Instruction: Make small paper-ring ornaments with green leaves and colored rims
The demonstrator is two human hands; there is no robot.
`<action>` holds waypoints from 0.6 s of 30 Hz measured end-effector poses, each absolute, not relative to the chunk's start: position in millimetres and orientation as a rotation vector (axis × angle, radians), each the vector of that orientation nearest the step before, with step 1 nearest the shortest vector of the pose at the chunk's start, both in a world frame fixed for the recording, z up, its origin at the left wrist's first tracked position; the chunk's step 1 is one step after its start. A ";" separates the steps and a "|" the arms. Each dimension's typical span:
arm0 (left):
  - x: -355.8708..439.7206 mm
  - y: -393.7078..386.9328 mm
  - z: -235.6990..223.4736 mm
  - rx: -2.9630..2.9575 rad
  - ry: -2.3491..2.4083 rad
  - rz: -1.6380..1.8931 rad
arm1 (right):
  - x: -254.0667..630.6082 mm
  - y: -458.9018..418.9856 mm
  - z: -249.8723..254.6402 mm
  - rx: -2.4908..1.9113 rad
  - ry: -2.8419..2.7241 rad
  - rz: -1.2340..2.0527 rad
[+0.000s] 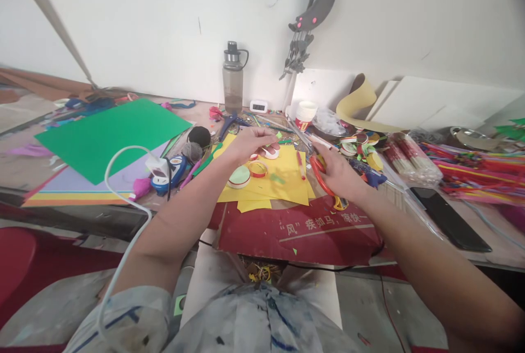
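Fingers (268, 139) of a worker's left hand (252, 144) draw together over a crowded craft table, a scrap of green (279, 135) showing beside the tips; from where we stand, we cannot tell whether they pinch it. Across from it, the right hand (334, 166) grips a pair of orange-handled scissors (319, 176) at the right edge of several sheets of yellow paper (262, 193), blades toward the wall. Beneath and beside the left hand, on the paper, sit a white roll (272, 153), an orange-and-red ring (258, 176) and a round piece with a pale green top (239, 177). A red pen (301, 165) lies nearer the right hand. Red cardboard (303, 243) with printed characters extends from under the sheets toward the worker. To the left spreads a large green sheet (115, 137); to the right rests a black phone (450, 219). Along the wall stand a water bottle (233, 86), a small white clock (258, 106) and a paper cup (305, 114).
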State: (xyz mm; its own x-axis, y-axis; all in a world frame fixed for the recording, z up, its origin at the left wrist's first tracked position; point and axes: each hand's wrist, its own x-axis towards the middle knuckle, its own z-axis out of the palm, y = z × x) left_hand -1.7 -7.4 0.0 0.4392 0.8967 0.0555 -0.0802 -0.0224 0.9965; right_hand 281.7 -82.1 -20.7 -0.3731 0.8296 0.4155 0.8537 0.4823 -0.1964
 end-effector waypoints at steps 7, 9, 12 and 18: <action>-2.1 -4.4 -1.9 1.359 0.739 0.911 | 279.5 -85.7 -12.5 -1.435 -2.260 -0.017; -1.7 -4.6 -1.2 1.369 0.760 0.912 | 278.9 -88.1 -8.6 -1.463 -2.281 0.003; -1.6 -5.9 0.6 1.393 0.814 0.917 | 278.4 -91.8 -2.4 -1.476 -2.320 0.073; -1.9 -7.6 2.1 1.456 0.892 0.927 | 279.0 -92.8 3.3 -1.373 -2.286 0.421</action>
State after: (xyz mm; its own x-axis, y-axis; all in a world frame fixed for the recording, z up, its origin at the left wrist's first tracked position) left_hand -1.9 -7.6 2.1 0.4024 0.9135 0.0596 0.0250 -0.0760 0.9968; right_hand 279.0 -92.8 3.3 -0.4117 0.8866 0.2109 0.7532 0.4613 -0.4690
